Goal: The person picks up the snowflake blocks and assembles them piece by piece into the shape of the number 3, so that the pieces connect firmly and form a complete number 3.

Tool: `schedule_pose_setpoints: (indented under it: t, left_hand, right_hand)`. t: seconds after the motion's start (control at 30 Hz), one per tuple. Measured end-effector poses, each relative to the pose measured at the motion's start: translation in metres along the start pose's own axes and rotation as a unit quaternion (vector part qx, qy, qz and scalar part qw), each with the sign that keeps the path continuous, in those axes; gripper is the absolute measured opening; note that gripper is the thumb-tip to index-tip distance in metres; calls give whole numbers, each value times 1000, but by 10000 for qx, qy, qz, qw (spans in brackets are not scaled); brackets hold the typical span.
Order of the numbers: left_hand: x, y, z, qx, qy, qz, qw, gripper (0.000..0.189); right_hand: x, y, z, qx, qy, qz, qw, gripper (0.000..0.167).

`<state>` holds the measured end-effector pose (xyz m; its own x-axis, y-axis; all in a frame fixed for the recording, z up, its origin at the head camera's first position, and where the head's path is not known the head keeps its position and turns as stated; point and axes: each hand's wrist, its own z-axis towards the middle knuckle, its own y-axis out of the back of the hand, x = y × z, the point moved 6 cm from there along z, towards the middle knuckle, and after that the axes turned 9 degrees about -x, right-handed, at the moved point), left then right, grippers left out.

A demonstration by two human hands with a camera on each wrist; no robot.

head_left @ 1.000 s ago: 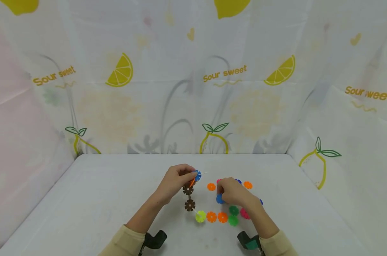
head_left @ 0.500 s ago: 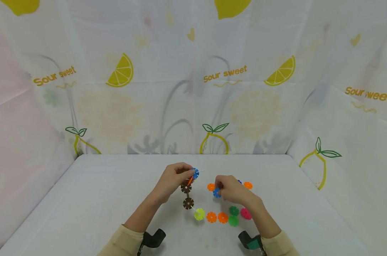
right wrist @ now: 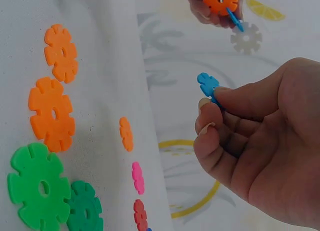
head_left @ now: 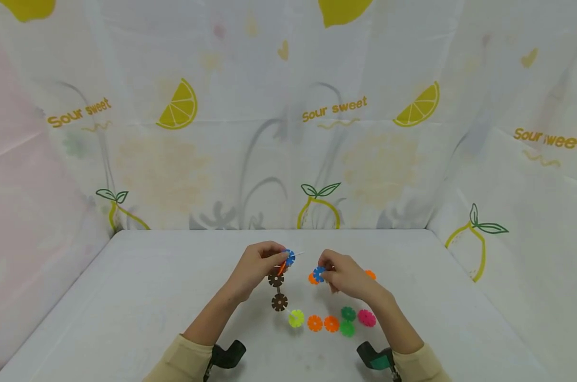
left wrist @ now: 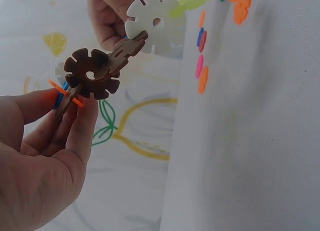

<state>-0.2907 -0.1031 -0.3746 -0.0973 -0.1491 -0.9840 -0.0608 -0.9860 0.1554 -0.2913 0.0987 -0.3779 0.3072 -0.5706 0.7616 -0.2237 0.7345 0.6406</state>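
My left hand [head_left: 260,270] pinches the near part of a chain of slotted plastic snowflake discs. A blue disc [head_left: 289,257] and an orange disc [right wrist: 216,2] sit at its fingertips, with a white disc [right wrist: 246,37] sticking out past the blue one. Brown discs [head_left: 279,302] hang below, running to another white disc [left wrist: 142,21] and a yellow-green disc [head_left: 296,318] at the lower end. Across from it, my right hand [head_left: 349,276] holds a single loose blue disc [right wrist: 207,83] between thumb and fingers, raised above the table and apart from the chain.
Loose discs lie on the white table [head_left: 174,302]: orange ones [head_left: 314,323], a dark green [head_left: 348,313], a lighter green [head_left: 347,328] and a pink [head_left: 367,318]. Further back are more, partly behind my right hand. A lemon-print curtain [head_left: 250,175] stands behind the table.
My right hand has lifted the blue disc up from the table and slightly left, away from the body. My left hand has shifted a little left and up with the chain.
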Motion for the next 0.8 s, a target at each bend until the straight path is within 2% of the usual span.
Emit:
schedule_pose_setpoints:
  t: [0.4,0.8]
  left_hand:
    - [4,-3,2,46,71,61,9999,24]
    - [2,-8,-1,169,65,116,9998,25]
  right_hand:
    - [6,11,2,-547,102,569,9968,11]
    - [13,18,1,-898,191,1350,9866,12]
